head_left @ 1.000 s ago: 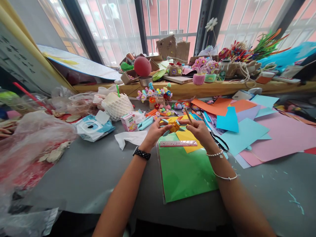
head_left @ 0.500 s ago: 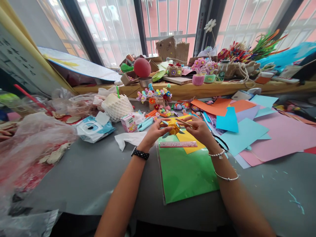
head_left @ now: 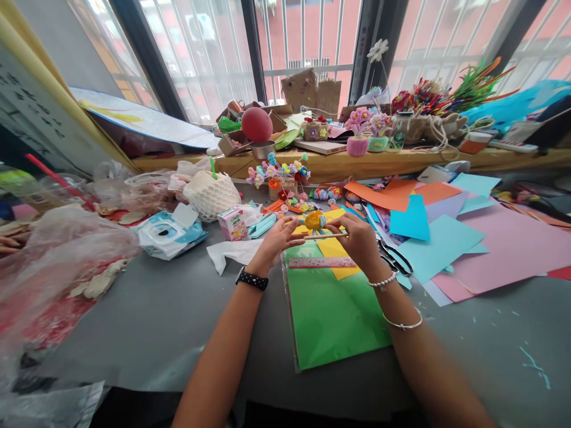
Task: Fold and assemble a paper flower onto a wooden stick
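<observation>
So, gray table (head_left: 147, 321), with a green sheet (head_left: 336, 321) lying near the middle. Left hand (head_left: 277, 241) and right hand (head_left: 357, 238) are both pinching over its far end. Pink ruler (head_left: 320, 262) on the sheet, yellow-and-blue paper craft (head_left: 314, 220) held up between the fingertips, right hand also gripping a thin wooden stick (head_left: 325, 236).

Craft piece (head_left: 314, 221) between 2 hands (head_left: 277, 239) (head_left: 358, 238), scissors (head_left: 404, 258) right, wipes pack (head_left: 151, 239) left.

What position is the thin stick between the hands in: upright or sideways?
Sideways: the thin stick runs nearly level across the picture, between the left hand and right hand.
</observation>
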`<state>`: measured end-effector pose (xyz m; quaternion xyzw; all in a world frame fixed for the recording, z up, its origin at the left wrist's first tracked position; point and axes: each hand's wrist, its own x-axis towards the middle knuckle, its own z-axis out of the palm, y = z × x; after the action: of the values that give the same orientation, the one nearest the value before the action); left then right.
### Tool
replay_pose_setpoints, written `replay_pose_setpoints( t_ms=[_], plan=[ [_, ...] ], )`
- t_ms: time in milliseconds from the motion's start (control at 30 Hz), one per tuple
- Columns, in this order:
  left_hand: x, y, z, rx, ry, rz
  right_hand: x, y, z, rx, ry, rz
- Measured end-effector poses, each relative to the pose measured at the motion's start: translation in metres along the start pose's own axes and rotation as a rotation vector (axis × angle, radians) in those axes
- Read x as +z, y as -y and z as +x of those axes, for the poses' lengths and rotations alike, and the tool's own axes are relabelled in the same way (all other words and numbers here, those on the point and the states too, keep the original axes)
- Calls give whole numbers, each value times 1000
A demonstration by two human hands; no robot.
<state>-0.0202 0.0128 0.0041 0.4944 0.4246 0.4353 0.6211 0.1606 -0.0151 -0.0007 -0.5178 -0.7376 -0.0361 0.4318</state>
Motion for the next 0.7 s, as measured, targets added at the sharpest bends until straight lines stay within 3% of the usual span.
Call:
replay_pose_setpoints(
  t_ms=[167,433,600,700],
  plan=[
    [8,7,-1,12,109,9,5,7,-3,-34,-75,-108],
    [14,14,0,282,67,34,17,10,-8,-104,31,-109],
    [10,13,2,331,11,154,6,6,-5,-117,116,33],
    [6,11,3,327,-22,166,-5,1,-1,-13,68,60]
  ],
)
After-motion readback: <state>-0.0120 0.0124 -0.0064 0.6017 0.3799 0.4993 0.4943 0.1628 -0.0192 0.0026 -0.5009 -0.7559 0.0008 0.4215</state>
